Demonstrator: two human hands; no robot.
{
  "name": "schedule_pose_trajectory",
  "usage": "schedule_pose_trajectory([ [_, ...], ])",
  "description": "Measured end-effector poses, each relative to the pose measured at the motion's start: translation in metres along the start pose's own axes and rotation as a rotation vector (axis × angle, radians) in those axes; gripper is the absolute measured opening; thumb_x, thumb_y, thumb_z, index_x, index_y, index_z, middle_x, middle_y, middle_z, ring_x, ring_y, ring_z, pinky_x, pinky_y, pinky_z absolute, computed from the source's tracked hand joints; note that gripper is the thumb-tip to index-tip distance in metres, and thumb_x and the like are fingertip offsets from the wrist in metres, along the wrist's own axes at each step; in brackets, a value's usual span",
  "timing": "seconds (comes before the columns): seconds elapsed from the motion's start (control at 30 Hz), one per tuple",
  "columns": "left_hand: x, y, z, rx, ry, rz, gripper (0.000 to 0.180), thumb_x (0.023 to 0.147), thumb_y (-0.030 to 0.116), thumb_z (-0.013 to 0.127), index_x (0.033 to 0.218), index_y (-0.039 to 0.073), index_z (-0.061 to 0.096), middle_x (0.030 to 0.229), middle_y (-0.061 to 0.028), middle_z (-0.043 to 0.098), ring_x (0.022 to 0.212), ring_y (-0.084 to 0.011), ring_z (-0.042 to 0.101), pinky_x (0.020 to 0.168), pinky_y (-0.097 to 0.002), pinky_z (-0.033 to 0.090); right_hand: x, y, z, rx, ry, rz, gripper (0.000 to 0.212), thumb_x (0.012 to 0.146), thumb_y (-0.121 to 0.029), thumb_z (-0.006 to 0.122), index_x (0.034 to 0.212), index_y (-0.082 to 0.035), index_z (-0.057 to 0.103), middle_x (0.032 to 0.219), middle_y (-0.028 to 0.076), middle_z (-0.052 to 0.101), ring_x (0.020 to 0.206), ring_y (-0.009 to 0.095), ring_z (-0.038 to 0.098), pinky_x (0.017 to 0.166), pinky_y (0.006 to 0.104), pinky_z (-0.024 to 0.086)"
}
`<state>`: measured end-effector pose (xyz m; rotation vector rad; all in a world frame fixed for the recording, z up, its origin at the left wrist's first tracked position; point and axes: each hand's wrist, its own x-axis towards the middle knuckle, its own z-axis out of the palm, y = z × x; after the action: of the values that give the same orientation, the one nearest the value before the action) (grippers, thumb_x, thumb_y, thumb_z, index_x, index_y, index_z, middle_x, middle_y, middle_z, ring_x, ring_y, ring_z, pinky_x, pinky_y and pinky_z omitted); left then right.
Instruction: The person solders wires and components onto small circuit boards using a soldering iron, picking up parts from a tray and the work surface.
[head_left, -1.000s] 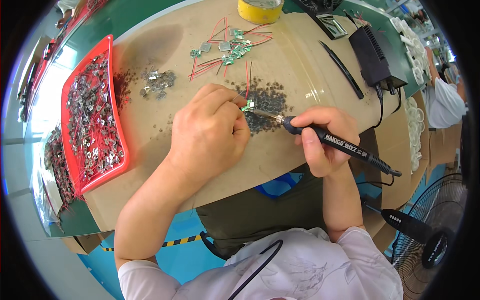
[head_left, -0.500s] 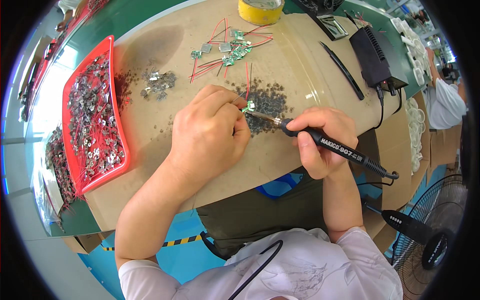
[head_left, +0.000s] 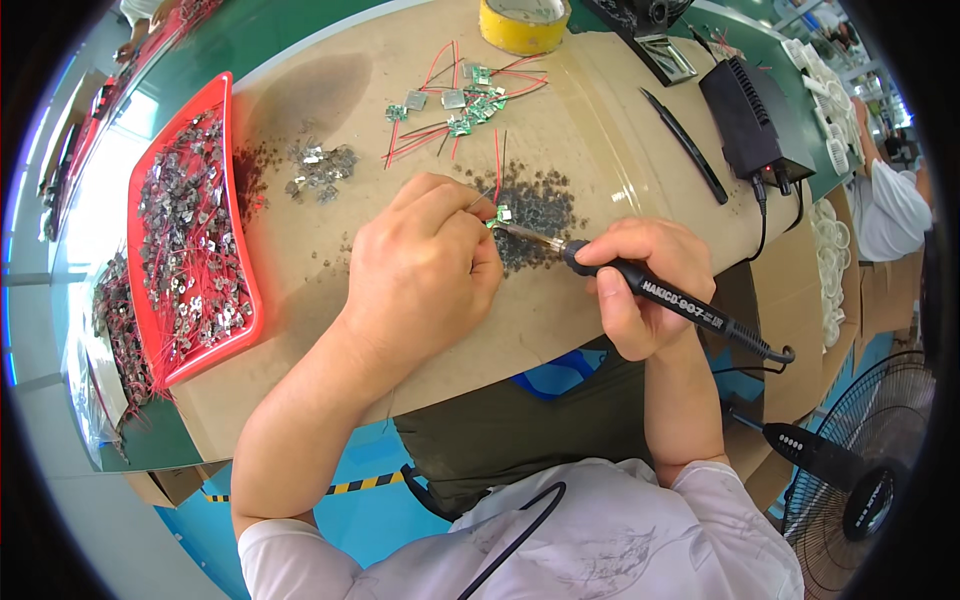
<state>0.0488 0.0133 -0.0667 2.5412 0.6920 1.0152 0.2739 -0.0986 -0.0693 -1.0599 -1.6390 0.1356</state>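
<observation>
My right hand (head_left: 655, 285) grips a black soldering iron (head_left: 675, 300) like a pen. Its metal tip points left and meets a small green circuit board (head_left: 502, 214), with a red and a black wire running up from it. Beside that board my left hand (head_left: 425, 260) is closed, thumb and fingers pinched together. A thin grey wire, like solder, shows at its fingertips, and a thin strand hangs below the wrist. The left fingers partly cover the board. Whether they also touch it I cannot tell. Scorched brown cardboard (head_left: 545, 205) lies under the board.
Several wired circuit boards (head_left: 470, 105) lie farther back, near a yellow tape roll (head_left: 524, 25). On the left stand a red tray (head_left: 258, 300) full of small metal parts and a loose pile (head_left: 320, 168). Black tweezers (head_left: 685, 145) and a black soldering station (head_left: 750, 120) are on the right.
Almost nothing differs. The whole scene sits slightly lower and to the right in the picture; both hands, the iron and the board keep their places relative to each other.
</observation>
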Motion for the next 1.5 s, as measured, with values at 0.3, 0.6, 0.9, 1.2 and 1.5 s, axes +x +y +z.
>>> schedule_pose_trajectory([
  [0.3, 0.001, 0.002, 0.001, 0.004, 0.001, -0.011, 0.012, 0.076, -0.005, 0.081, 0.083, 0.002, 0.076, 0.103, -0.0075, 0.081, 0.098, -0.0292, 0.079, 0.077, -0.0418, 0.065, 0.0, -0.001, -0.001, -0.002, -0.014, 0.005, 0.013, 0.085, -0.003, 0.074, 0.097, -0.001, 0.078, 0.061, -0.002, 0.054, 0.049, 0.014, 0.053, 0.05, 0.03, 0.043],
  [0.6, -0.002, 0.001, 0.003, 0.008, -0.009, -0.034, 0.012, 0.075, -0.006, 0.081, 0.083, 0.001, 0.076, 0.103, -0.0081, 0.081, 0.098, -0.0288, 0.079, 0.078, -0.0415, 0.066, 0.0, -0.002, 0.001, -0.012, -0.022, 0.007, 0.012, 0.085, -0.003, 0.074, 0.097, -0.001, 0.078, 0.062, 0.0, 0.058, 0.049, 0.014, 0.054, 0.05, 0.0297, 0.044],
  [0.9, 0.002, 0.001, 0.0, 0.011, -0.004, -0.021, 0.011, 0.075, -0.005, 0.081, 0.083, 0.002, 0.076, 0.104, -0.0078, 0.081, 0.097, -0.0287, 0.079, 0.078, -0.0415, 0.066, -0.007, -0.006, -0.003, 0.041, 0.076, 0.061, 0.012, 0.088, -0.003, 0.073, 0.099, 0.003, 0.077, 0.069, 0.006, 0.068, 0.052, 0.015, 0.059, 0.052, 0.0294, 0.047],
  [1.2, 0.003, 0.005, 0.001, 0.02, 0.023, -0.003, 0.009, 0.077, -0.004, 0.08, 0.082, 0.003, 0.077, 0.102, -0.0066, 0.081, 0.095, -0.0283, 0.078, 0.076, -0.0414, 0.066, 0.025, 0.004, -0.013, -0.014, 0.112, 0.282, 0.028, 0.1, 0.007, 0.074, 0.127, 0.002, 0.079, 0.096, 0.01, 0.078, 0.073, 0.018, 0.074, 0.068, 0.0302, 0.059],
  [1.5, -0.006, -0.001, -0.003, 0.037, 0.0, -0.016, 0.002, 0.081, 0.001, 0.078, 0.083, 0.002, 0.078, 0.104, -0.0082, 0.081, 0.102, -0.0295, 0.077, 0.079, -0.0435, 0.066, 0.097, 0.067, -0.001, -0.537, -0.136, -0.186, 0.044, 0.096, 0.003, 0.081, 0.138, -0.008, 0.077, 0.097, 0.015, 0.07, 0.086, 0.038, 0.067, 0.082, 0.0441, 0.058],
])
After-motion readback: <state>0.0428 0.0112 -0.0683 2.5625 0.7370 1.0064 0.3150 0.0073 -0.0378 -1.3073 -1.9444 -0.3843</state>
